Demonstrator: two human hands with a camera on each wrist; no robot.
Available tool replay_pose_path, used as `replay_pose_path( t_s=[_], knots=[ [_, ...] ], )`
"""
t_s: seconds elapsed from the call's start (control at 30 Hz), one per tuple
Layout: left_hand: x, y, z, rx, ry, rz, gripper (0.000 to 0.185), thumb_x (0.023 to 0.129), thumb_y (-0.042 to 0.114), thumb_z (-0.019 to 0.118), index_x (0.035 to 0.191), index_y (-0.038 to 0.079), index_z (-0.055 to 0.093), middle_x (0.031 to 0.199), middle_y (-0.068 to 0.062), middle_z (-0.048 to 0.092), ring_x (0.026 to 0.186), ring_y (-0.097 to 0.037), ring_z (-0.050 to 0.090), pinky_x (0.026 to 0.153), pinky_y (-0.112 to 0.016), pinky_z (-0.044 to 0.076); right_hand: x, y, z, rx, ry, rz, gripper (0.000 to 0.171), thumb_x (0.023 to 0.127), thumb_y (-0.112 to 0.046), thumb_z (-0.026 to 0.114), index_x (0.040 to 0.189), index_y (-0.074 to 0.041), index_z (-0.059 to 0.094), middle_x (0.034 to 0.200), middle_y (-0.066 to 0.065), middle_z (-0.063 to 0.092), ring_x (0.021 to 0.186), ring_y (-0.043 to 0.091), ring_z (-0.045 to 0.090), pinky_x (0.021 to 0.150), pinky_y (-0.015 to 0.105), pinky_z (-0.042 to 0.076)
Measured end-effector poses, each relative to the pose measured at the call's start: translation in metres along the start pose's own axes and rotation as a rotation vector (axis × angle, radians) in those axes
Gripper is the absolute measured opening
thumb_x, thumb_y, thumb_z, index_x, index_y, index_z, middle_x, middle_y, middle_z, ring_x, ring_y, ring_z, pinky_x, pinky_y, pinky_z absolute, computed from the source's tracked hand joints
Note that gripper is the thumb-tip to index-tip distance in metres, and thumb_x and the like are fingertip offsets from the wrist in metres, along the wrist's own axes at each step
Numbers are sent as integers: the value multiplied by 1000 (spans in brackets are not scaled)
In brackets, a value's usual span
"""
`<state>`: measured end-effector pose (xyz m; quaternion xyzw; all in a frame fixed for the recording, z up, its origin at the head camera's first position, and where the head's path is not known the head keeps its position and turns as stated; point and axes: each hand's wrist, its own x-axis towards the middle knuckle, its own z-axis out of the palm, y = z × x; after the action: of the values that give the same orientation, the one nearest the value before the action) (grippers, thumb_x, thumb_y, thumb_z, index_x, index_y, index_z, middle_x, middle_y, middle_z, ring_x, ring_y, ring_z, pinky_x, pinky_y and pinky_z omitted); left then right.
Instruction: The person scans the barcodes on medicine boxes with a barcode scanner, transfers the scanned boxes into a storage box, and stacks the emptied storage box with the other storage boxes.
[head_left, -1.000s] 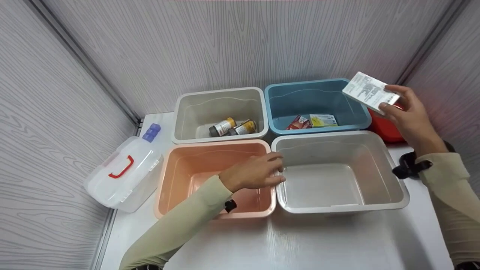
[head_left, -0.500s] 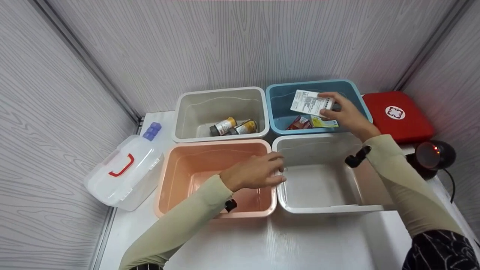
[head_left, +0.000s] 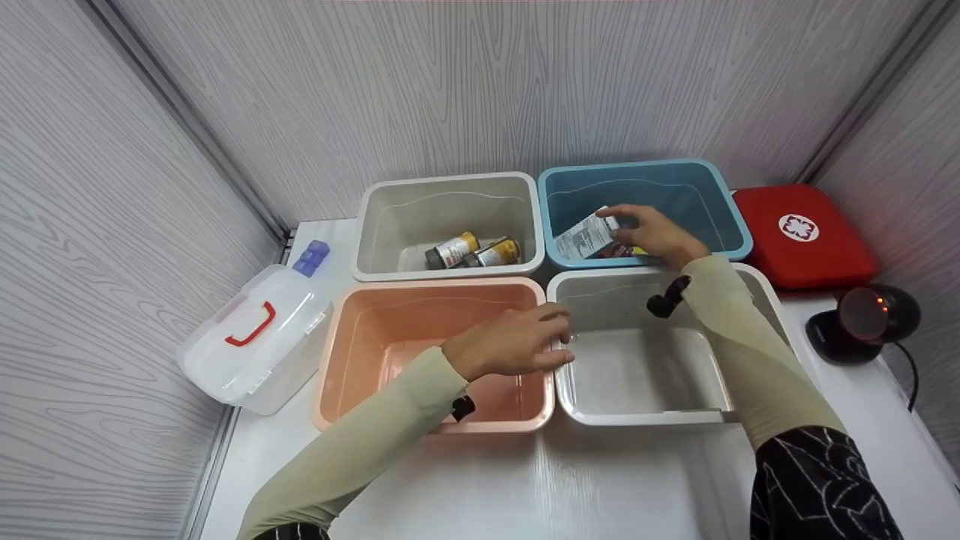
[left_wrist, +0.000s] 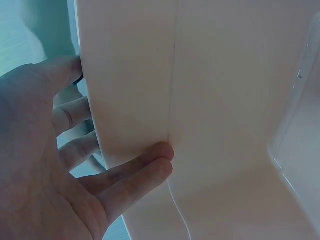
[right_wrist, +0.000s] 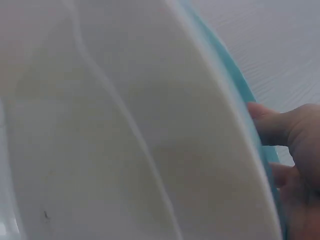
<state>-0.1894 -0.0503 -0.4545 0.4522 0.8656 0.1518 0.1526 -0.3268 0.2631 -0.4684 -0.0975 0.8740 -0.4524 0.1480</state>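
Observation:
My right hand (head_left: 649,231) hovers over the blue bin (head_left: 645,171), thumb and fingers apart. A white printed medicine box (head_left: 586,237) lies tilted in the bin's left part, just beyond those fingertips. Contact between them is hard to make out. The medicine box partly covers a red box (head_left: 617,252), and the hand hides most of a yellow box (head_left: 638,251). My left hand (head_left: 514,341) rests at the right rim of the pink bin (head_left: 435,285), fingers loosely bent across it. In the left wrist view two fingertips touch the bin's inner wall (left_wrist: 220,90).
Two dark bottles with yellow labels (head_left: 452,250) lie in the back beige bin (head_left: 420,196). A front grey bin (head_left: 637,367) stands below my right forearm. At left are a clear case (head_left: 255,337) and purple organizer (head_left: 310,257); at right, a red pouch (head_left: 810,240) and black device (head_left: 866,322).
My right hand has carried the white medicine box leftward from above the red pouch and down into the blue bin. The box now lies tilted there. My left hand has stayed in place.

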Motion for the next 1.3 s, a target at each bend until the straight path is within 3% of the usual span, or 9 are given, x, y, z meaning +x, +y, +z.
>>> replay_pose_path(
  t_s=[0.13,0.23,0.33,0.47,0.63,0.83,0.93,1.1,1.3],
  knots=[
    [0,0,0,0,-5,-15,40,112,46,56,134,14,66,168,-10,46,130,-29,65,109,-45,55,-4,0,6,-85,148,-114,43,112,-10,58,155,-5,57,170,23,40,160,44,34,128,65,29],
    [1,0,0,-2,-15,-26,41,112,47,56,135,15,66,169,-9,45,132,-30,65,111,-46,55,-11,-2,14,-55,274,-194,35,112,-12,60,146,-5,65,157,20,54,147,37,50,123,58,39],
    [1,0,1,-9,-21,-32,42,112,48,56,137,15,66,169,-9,45,132,-31,65,113,-46,54,-25,-8,22,-2,279,-269,27,112,-17,61,135,-5,71,135,17,67,118,29,66,103,41,55],
    [1,0,0,-7,-24,-34,42,112,48,56,138,15,65,168,-9,46,128,-30,66,111,-45,55,-47,-19,34,60,25,-358,21,111,-17,62,120,-1,73,111,17,74,89,23,71,78,29,61],
    [-1,-1,-2,-5,-12,-28,43,112,48,56,140,16,65,168,-9,46,129,-30,66,111,-45,56,-63,-23,51,-41,-390,-338,23,109,-20,62,123,-6,75,119,13,77,104,25,73,96,38,60],
    [-1,-1,0,-11,-9,-26,44,112,49,56,139,16,65,169,-7,46,127,-28,67,109,-42,57,-68,-2,84,-193,-810,-69,56,103,-28,62,155,-7,57,156,18,59,139,36,60,108,54,57],
    [0,0,0,7,7,-7,40,112,47,57,133,15,67,168,-9,48,123,-29,69,105,-43,59,-71,7,98,-279,-978,83,57,103,-28,62,158,-16,57,160,13,56,143,32,55,108,61,56],
    [0,0,0,26,23,10,39,111,45,58,134,14,67,167,-10,49,132,-30,66,109,-46,56,-81,17,105,-371,-1118,262,41,100,-29,69,141,-29,73,140,-1,70,130,22,61,105,67,55],
    [2,1,0,9,4,3,41,112,47,56,135,15,67,166,-7,49,133,-29,64,111,-44,55,-106,27,80,-483,-1017,436,30,90,-32,82,119,-24,81,113,4,78,112,29,72,97,66,59]
  ],
)
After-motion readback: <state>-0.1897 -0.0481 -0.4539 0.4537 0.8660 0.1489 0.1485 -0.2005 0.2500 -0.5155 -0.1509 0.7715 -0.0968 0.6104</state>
